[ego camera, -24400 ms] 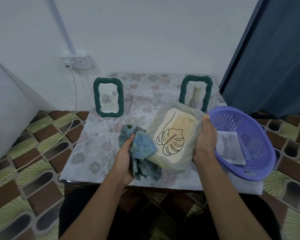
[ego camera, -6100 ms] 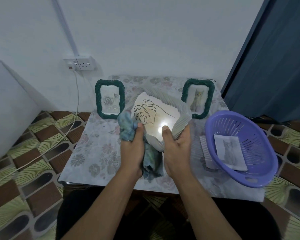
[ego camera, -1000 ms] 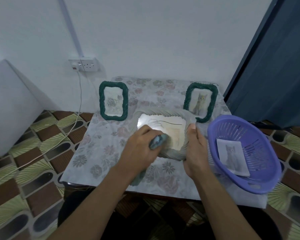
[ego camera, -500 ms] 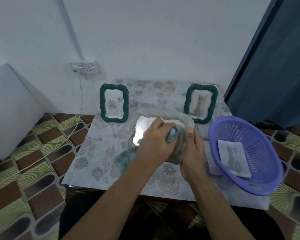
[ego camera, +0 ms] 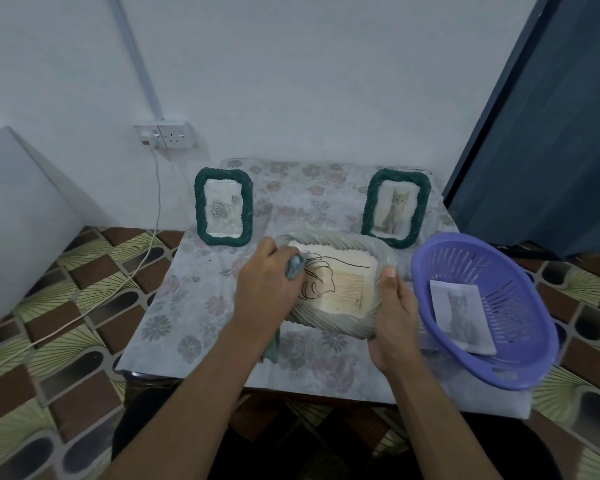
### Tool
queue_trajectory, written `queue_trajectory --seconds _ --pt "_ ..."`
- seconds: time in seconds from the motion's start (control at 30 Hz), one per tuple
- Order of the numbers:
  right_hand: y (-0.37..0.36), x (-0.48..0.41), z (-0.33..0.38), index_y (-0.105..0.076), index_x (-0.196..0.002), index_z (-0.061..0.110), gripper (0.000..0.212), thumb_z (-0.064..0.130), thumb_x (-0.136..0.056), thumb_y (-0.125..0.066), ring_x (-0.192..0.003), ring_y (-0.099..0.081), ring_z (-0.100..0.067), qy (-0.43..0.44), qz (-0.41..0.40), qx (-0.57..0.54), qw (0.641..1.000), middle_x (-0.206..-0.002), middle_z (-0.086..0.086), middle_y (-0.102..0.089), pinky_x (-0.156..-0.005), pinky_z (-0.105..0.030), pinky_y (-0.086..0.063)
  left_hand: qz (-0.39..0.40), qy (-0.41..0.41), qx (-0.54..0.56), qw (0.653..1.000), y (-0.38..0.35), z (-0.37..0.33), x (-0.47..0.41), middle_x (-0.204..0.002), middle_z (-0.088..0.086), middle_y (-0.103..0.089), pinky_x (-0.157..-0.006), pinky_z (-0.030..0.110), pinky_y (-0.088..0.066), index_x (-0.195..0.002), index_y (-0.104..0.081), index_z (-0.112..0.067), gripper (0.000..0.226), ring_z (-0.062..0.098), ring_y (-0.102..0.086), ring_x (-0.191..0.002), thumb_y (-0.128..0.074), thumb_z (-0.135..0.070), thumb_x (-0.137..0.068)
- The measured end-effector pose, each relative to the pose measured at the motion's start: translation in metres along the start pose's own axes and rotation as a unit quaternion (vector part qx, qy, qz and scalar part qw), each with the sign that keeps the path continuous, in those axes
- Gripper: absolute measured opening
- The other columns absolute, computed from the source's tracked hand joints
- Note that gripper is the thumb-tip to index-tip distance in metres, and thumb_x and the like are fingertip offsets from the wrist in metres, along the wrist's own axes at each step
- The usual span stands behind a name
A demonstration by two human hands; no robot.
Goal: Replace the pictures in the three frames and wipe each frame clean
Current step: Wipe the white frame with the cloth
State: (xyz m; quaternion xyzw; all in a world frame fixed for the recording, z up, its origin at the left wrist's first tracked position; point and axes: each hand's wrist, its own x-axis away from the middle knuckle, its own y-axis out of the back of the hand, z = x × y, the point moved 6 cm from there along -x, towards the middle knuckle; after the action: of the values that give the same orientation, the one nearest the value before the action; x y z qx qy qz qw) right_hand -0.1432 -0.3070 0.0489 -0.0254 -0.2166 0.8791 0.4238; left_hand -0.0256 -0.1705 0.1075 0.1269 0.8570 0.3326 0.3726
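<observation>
- Half a second ago the left hand lay over the middle of the glass and hid the drawing. It has now drawn back to the left end, and the leaf sketch shows again.
- The pale rope-woven picture frame lies face up in the middle of the floral-covered tabletop, its far rim a little raised. The left hand's fingers are curled round a bunched blue-green rag and press it on the glass at the left end. A tail of the rag hangs under the wrist.
- The right hand clamps the right rim with the thumb on top. Its fingers go underneath, out of sight.
- This looks like the wiping of the third frame, with the new picture already in.
- To do it well, run long overlapping strokes from end to end and work the rag into the grooves of the woven rim.
- Keep the right hand firm so the frame does not skate toward the purple slotted plastic basket at the right edge, where a loose grey cat print lies.
- Keep the elbows low: the dark green rope-woven frame with the rose picture and the dark green rope-woven frame with the cat picture stand upright near the far edge, just behind.
</observation>
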Motion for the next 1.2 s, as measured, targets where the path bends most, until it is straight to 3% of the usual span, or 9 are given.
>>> queue_trajectory --seconds 0.17,0.3,0.43,0.57,0.7,0.83,0.93,1.07,1.2 --pt "-0.013 -0.002 0.007 -0.071 -0.093 0.023 0.034 0.029 -0.106 -0.04 -0.091 -0.071 -0.015 0.02 0.021 0.004 1.0 -0.093 0.003 -0.076 -0.082 -0.033 -0.06 -0.034 0.039 0.001 0.999 0.002 -0.007 -0.01 -0.08 0.001 -0.047 -0.053 0.021 -0.034 -0.088 -0.071 -0.003 0.011 0.012 -0.042 -0.059 -0.075 -0.01 -0.081" --pt "-0.023 -0.002 0.01 -0.069 -0.082 0.029 0.032 0.043 -0.099 -0.046 -0.087 -0.058 -0.026 0.065 0.062 0.033 0.995 -0.091 -0.009 -0.065 -0.081 -0.046 -0.05 -0.005 -0.02 0.07 0.997 -0.005 -0.035 0.0 -0.082 -0.003 -0.044 -0.054 0.009 -0.03 -0.097 -0.073 -0.005 0.02 0.011 -0.045 -0.064 -0.069 -0.017 -0.081" --pt "-0.02 -0.005 0.013 -0.068 -0.087 0.027 0.031 0.047 -0.097 -0.047 -0.088 -0.058 -0.029 0.082 0.06 0.039 0.994 -0.092 -0.011 -0.065 -0.083 -0.052 -0.05 0.056 -0.096 0.128 0.985 -0.01 -0.045 0.014 -0.079 -0.006 -0.038 -0.053 0.01 -0.031 -0.102 -0.074 -0.01 0.03 0.004 -0.037 -0.065 -0.063 -0.03 -0.082" --pt "-0.018 -0.008 0.016 -0.066 -0.099 0.013 0.034 0.038 -0.1 -0.043 -0.093 -0.068 -0.024 0.077 0.046 0.029 0.996 -0.097 -0.005 -0.074 -0.086 -0.045 -0.054 0.071 -0.109 0.121 0.984 -0.008 -0.026 0.019 -0.079 -0.006 -0.038 -0.055 0.004 -0.033 -0.102 -0.076 -0.011 0.03 0.003 -0.036 -0.066 -0.064 -0.03 -0.082" --pt "-0.013 -0.01 0.018 -0.066 -0.1 0.014 0.032 0.029 -0.107 -0.038 -0.096 -0.07 -0.018 0.079 0.054 0.046 0.994 -0.098 -0.001 -0.075 -0.081 -0.033 -0.059 0.002 -0.043 0.047 0.998 0.005 0.004 0.011 -0.079 -0.001 -0.043 -0.046 0.019 -0.043 -0.1 -0.076 -0.009 0.02 0.011 -0.043 -0.062 -0.077 -0.012 -0.08" --pt "-0.014 -0.009 0.02 -0.064 -0.097 0.013 0.032 0.029 -0.107 -0.038 -0.094 -0.068 -0.017 0.093 0.048 0.051 0.993 -0.096 -0.001 -0.072 -0.082 -0.033 -0.057 -0.015 -0.006 0.012 1.0 0.008 0.011 -0.002 -0.079 -0.002 -0.043 -0.054 0.007 -0.03 -0.1 -0.077 -0.008 0.023 0.01 -0.041 -0.061 -0.079 -0.005 -0.078" --pt "-0.019 -0.008 0.023 -0.064 -0.099 0.016 0.032 0.034 -0.106 -0.039 -0.09 -0.065 -0.016 0.111 0.035 0.074 0.99 -0.093 0.001 -0.07 -0.08 -0.036 -0.054 -0.034 0.076 0.088 0.993 0.011 0.02 -0.007 -0.08 0.0 -0.05 -0.056 0.005 -0.039 -0.105 -0.075 -0.013 0.02 0.004 -0.046 -0.061 -0.071 -0.011 -0.086" --pt "-0.022 -0.01 0.026 -0.061 -0.101 0.011 0.04 0.047 -0.1 -0.043 -0.087 -0.066 -0.016 0.119 0.021 0.093 0.988 -0.092 0.001 -0.069 -0.078 -0.04 -0.054 -0.081 0.28 0.309 0.905 0.007 0.048 0.002 -0.097 -0.002 -0.066 -0.065 0.008 -0.049 -0.114 -0.063 -0.02 0.017 -0.004 -0.065 -0.077 -0.057 -0.019 -0.098" --pt "-0.019 -0.013 0.027 -0.062 -0.107 0.017 0.033 0.042 -0.102 -0.042 -0.087 -0.07 -0.005 0.125 -0.005 0.104 0.987 -0.093 0.007 -0.072 -0.072 -0.028 -0.057 -0.146 0.366 0.332 0.857 0.003 0.079 0.023 -0.106 -0.007 -0.064 -0.084 0.025 -0.052 -0.117 -0.056 -0.026 0.017 0.006 -0.063 -0.098 -0.054 -0.023 -0.1"
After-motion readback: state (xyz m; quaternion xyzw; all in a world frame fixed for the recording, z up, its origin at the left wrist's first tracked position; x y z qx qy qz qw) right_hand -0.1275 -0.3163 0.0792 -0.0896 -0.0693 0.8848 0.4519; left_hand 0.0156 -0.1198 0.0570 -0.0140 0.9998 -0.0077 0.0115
